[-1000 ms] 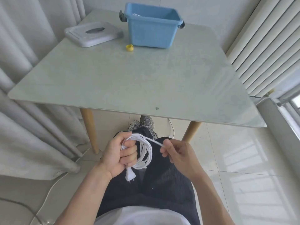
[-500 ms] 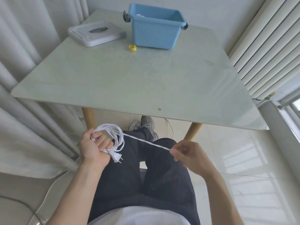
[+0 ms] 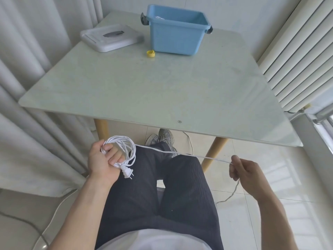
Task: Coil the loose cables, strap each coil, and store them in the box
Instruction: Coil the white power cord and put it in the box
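Farther right than half a second ago, the right hand [image 3: 247, 173] pinches the white cable [image 3: 180, 153], drawing a longer taut stretch across the lap from the coil [image 3: 124, 150]. Fingers of the left hand [image 3: 102, 162] curl tight round that coil at the near left, its plug [image 3: 127, 172] dangling below. On the counter [image 3: 162, 91], far side, stands the blue box [image 3: 175, 36], with a yellow strap [image 3: 150, 53] just beside it.

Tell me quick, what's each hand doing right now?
Left hand: closed around the coiled white cable, plug dangling below.
Right hand: pinching the loose stretch of the same cable, pulled out to the side.
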